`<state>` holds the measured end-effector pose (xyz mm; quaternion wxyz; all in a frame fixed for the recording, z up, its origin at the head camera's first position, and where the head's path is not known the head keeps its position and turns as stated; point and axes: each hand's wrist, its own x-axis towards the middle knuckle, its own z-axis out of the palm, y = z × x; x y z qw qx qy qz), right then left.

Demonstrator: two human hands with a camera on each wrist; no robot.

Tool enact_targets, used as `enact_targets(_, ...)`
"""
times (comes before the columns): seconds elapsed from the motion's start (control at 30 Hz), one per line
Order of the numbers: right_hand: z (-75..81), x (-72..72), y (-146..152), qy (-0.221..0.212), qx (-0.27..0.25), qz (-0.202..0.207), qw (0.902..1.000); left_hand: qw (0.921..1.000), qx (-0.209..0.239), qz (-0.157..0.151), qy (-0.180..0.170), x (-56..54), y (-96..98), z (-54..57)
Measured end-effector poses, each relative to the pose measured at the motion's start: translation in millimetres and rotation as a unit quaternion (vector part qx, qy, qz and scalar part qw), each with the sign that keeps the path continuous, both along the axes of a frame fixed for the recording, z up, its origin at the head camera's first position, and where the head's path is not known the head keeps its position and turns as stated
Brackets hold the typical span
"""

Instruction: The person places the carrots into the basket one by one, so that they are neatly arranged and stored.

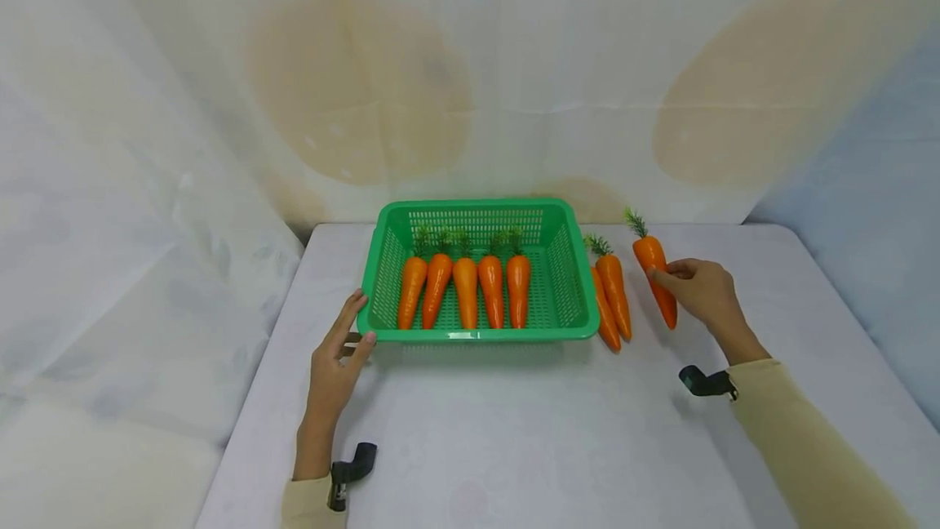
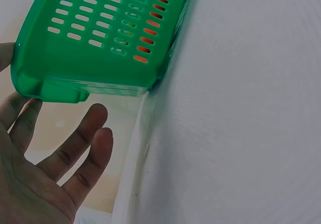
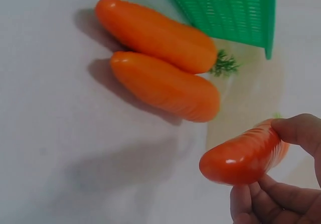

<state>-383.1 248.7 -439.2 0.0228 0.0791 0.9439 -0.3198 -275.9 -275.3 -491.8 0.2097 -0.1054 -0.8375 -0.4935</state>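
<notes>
My right hand (image 1: 698, 292) pinches an orange carrot (image 1: 649, 255) with a leafy green top between thumb and fingers, over the table's right part. In the right wrist view the held carrot (image 3: 241, 156) points its tip toward the camera. With spread fingers, my left hand (image 1: 338, 370) touches the front left corner of a green plastic basket (image 1: 477, 335); its thumb is at the front rim and fingertips at the left side. Several carrots (image 1: 466, 292) lie side by side in the basket, leaves toward the back. Two other carrots (image 1: 615, 296) rest on the table beside the basket's right wall.
A white cloth covers the table (image 1: 499, 431). Behind it hangs a pale curtain (image 1: 543, 64) with tan patches, and more cloth (image 1: 110, 268) hangs along the left. Black wrist cameras (image 1: 352, 468) sit at both sleeve cuffs.
</notes>
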Motion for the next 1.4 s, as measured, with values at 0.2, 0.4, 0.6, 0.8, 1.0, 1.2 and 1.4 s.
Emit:
enact_targets(0.2,21.4,1.7,-10,0.008,-0.003,0.011,0.9999,0.9999,0.010,-0.001,-0.003,1.1,0.3,-3.0)
enact_targets(0.4,44.4,3.5,-28,0.009,-0.011,0.021,0.9997,0.9999,0.010,0.001,0.000,0.6,0.7,-2.3)
enact_targets(0.6,59.9,2.5,-47,0.017,-0.028,0.047,0.9984,0.9999,0.002,0.010,-0.007,1.1,-0.1,-0.8)
enact_targets(0.8,65.7,2.2,-67,-0.003,-0.027,0.079,0.9965,0.9999,0.005,0.007,-0.011,3.8,-3.8,-4.3)
enact_targets(1.0,76.5,-2.0,-89,-0.034,-0.049,0.101,0.9931,0.9998,0.008,0.008,-0.013,5.7,-6.1,-3.9)
enact_targets(1.2,80.9,-10.2,-111,-0.057,-0.064,0.113,0.9899,1.0000,-0.002,0.003,-0.002,3.7,-2.9,2.0)
enact_targets(1.4,70.3,-24.5,-136,-0.075,-0.061,0.111,0.9890,1.0000,-0.004,0.008,-0.005,-2.8,-3.5,-4.9)
